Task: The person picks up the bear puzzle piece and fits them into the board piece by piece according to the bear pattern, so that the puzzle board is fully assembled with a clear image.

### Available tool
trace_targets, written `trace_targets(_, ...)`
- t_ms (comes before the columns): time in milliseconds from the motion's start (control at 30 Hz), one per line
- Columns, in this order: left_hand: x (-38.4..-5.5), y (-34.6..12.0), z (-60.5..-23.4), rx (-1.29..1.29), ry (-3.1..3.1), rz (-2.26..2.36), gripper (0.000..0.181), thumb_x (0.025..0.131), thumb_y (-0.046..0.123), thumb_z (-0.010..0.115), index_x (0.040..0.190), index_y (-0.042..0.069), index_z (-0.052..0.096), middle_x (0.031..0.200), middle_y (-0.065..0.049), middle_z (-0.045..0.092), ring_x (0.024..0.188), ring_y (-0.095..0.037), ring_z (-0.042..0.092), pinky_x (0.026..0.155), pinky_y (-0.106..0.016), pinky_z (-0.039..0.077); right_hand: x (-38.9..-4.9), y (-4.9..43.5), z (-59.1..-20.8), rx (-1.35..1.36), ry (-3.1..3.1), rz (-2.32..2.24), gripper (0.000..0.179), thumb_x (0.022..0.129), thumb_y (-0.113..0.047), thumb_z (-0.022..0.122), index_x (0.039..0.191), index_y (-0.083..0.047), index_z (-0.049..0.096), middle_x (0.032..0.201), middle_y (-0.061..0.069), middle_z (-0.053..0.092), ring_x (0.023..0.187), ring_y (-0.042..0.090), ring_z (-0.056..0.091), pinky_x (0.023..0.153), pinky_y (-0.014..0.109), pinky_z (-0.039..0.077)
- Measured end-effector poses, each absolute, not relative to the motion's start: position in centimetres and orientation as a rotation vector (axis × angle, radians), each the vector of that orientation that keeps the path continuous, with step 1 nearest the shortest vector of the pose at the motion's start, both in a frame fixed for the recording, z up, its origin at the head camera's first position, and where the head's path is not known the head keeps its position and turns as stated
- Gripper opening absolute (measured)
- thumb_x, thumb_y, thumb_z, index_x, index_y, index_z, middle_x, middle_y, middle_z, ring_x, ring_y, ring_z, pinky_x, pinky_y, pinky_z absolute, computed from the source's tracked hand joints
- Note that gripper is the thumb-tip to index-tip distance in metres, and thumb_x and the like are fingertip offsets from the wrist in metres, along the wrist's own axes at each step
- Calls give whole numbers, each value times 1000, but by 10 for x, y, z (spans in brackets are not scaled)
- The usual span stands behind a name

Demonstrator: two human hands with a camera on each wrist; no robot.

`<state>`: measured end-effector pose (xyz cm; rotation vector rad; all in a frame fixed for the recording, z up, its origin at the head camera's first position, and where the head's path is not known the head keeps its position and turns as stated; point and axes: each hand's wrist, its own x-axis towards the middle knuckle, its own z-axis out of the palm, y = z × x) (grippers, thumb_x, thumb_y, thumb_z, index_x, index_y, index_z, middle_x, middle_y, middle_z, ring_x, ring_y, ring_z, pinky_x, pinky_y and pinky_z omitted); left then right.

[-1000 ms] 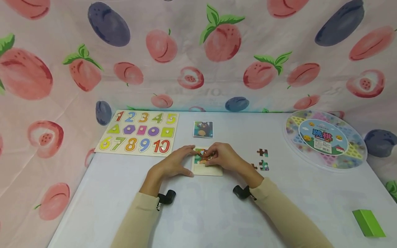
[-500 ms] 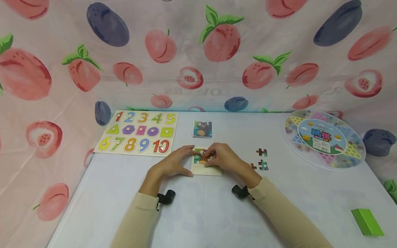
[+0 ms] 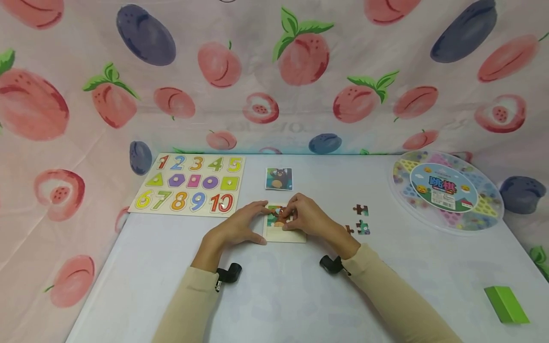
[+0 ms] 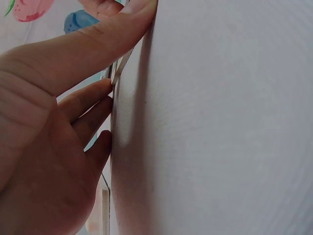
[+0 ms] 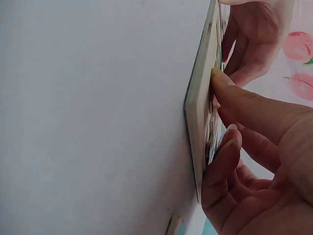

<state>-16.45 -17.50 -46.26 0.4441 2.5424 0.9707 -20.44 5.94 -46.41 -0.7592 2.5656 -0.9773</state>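
Note:
A small wooden puzzle board point(image 3: 296, 237) lies on the white table, with joined pieces showing part of a brown bear point(image 3: 278, 220) in its upper area. My left hand point(image 3: 233, 227) rests along the board's left edge, thumb by the lower corner and index finger at the upper left. Over the board's right half, my right hand point(image 3: 310, 216) pinches a puzzle piece between thumb and index finger, mostly hidden by the fingers. In the right wrist view, the thumb point(image 5: 254, 105) reaches onto the board's face. Loose puzzle pieces point(image 3: 363, 227) lie right of the hand.
A bear picture card point(image 3: 279, 179) lies beyond the board. At the back left is a number and shape board point(image 3: 188, 183); a round Chinese checkers box point(image 3: 446, 190) stands at the back right. A green block point(image 3: 507, 305) sits near the right edge.
The right hand's knuckles have risen slightly while its fingertips stay at the board. The left hand keeps its place at the board's edge. The head view has shifted a little.

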Motion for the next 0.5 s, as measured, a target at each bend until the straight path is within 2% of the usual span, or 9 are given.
trace_targets(333,-163,-175,-461,440,2539,982,75,77,21,89,145,16,56,169,-2,32,160,-28,24,132,-51,22,-205,60,-465,-719,2518,-1020,22,80,-12,87,100,-6,79,114,11,61,82,12,55,64,16,48)
trace_targets(500,-164,-175,-462,440,2535,990,75,77,21,89,145,16,56,169,-1,32,160,-28,24,132,-51,22,-208,66,-462,-778,2455,-1029,28,81,-15,87,106,-5,79,118,12,61,83,12,56,67,17,49)
